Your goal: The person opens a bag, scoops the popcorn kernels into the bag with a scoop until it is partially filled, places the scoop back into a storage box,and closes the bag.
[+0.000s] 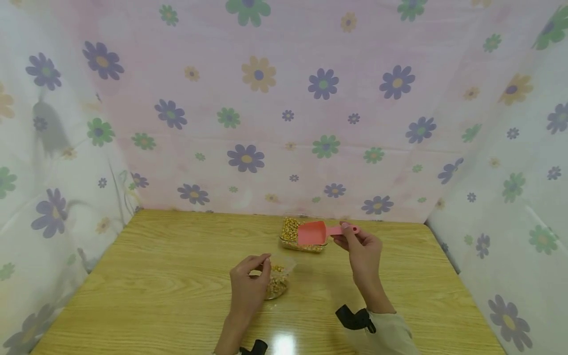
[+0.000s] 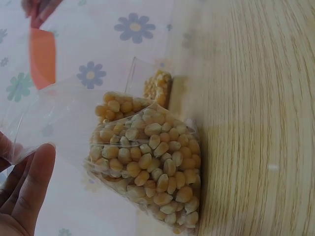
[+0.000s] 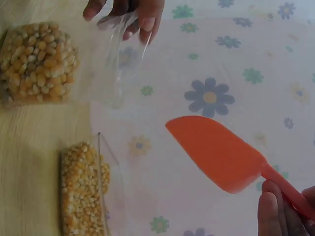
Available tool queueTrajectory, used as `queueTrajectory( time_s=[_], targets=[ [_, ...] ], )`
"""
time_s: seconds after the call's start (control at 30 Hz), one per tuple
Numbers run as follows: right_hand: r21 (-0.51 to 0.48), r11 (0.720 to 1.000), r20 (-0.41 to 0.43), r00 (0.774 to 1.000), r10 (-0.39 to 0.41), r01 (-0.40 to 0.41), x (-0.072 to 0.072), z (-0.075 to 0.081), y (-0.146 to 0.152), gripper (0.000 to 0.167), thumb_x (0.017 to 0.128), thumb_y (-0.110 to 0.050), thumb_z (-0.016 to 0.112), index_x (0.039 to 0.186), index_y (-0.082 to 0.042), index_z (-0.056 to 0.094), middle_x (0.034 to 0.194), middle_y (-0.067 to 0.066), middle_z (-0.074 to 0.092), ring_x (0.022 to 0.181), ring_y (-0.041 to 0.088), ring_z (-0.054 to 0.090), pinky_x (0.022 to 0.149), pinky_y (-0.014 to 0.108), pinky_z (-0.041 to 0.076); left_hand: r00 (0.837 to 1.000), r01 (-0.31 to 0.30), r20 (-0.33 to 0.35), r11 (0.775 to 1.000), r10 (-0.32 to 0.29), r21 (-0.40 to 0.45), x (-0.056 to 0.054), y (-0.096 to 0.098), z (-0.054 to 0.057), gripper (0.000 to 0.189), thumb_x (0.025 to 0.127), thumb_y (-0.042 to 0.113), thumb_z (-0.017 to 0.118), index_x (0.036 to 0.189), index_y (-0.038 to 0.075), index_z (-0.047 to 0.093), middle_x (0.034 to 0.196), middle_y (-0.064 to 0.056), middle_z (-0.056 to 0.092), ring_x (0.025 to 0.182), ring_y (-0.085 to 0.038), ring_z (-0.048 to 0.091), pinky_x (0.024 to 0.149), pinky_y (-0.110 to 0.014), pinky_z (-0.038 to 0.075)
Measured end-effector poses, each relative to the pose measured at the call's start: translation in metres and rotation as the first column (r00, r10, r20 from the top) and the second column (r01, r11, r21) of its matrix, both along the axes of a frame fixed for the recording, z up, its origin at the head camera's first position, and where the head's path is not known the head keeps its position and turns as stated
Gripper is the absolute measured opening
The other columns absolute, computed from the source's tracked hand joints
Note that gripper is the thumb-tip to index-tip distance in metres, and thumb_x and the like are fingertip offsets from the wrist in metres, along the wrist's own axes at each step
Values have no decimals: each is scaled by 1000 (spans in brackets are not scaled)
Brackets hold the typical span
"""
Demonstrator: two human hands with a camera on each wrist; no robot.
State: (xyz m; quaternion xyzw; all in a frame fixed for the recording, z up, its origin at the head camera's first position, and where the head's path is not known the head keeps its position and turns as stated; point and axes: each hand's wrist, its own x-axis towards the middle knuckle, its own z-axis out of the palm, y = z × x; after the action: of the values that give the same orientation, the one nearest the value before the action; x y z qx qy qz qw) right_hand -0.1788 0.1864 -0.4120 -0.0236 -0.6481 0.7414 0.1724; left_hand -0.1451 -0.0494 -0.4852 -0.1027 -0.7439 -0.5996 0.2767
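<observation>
My left hand pinches the top edge of a clear plastic bag that stands on the table, its lower part full of corn kernels. In the right wrist view the same bag shows its mouth held up by the fingers. My right hand grips the handle of a coral-pink scoop, which hangs above a clear container of corn kernels. Apart from both bag and container, the scoop is seen from its side in the right wrist view; its inside is hidden there.
A wood-grain table carries the bag and, behind it, the container near the back edge. Flower-printed cloth hangs along the back and both sides. Black camera mounts sit on the wrists.
</observation>
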Motion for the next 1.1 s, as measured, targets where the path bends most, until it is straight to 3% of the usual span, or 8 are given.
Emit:
queueTrajectory(
  time_s=[0.17, 0.53, 0.77, 0.97, 1.1],
  targets=[
    [-98, 993, 9, 998, -69, 70, -13, -16, 8, 37, 102, -13, 62, 120, 19, 64, 90, -2, 77, 78, 8, 75, 75, 25, 61, 1000, 6, 17, 1000, -6, 2, 0, -1, -1, 18, 94, -4, 67, 104, 3, 80, 83, -14, 72, 71, -14, 69, 50, -19, 55],
    [-155, 982, 17, 995, -103, 104, -33, -42, 13, 33, 102, -14, 63, 113, 18, 66, 84, 0, 77, 75, 9, 75, 73, 24, 61, 1000, 17, 3, 999, -17, 36, 1, 1, -3, 16, 94, -3, 67, 104, 0, 79, 84, -14, 72, 71, -17, 69, 49, -18, 54],
    [-34, 988, -1, 989, -150, 150, -47, -62, 11, 33, 100, -15, 66, 109, 16, 70, 86, 16, 76, 73, 10, 74, 71, 24, 62, 999, 10, 35, 999, -12, 30, 3, 2, -3, 17, 94, -3, 67, 104, 2, 80, 83, -15, 72, 70, -20, 70, 47, -19, 54],
    [68, 986, 5, 989, -151, 150, -59, -73, 2, 30, 101, -11, 64, 105, 19, 69, 97, 35, 70, 73, 14, 75, 70, 25, 62, 1000, -1, 14, 1000, 0, 16, 2, 3, -4, 15, 93, -6, 67, 102, -2, 79, 83, -15, 72, 71, -11, 69, 48, -18, 54],
    [76, 990, 51, 991, -121, 117, -66, -77, -4, 30, 101, -11, 63, 106, 19, 69, 99, 36, 70, 74, 17, 75, 72, 27, 63, 1000, -4, -3, 1000, 4, 15, 0, 4, -6, 17, 92, -7, 68, 102, 1, 80, 82, -15, 72, 70, -14, 70, 48, -18, 54]
  ],
)
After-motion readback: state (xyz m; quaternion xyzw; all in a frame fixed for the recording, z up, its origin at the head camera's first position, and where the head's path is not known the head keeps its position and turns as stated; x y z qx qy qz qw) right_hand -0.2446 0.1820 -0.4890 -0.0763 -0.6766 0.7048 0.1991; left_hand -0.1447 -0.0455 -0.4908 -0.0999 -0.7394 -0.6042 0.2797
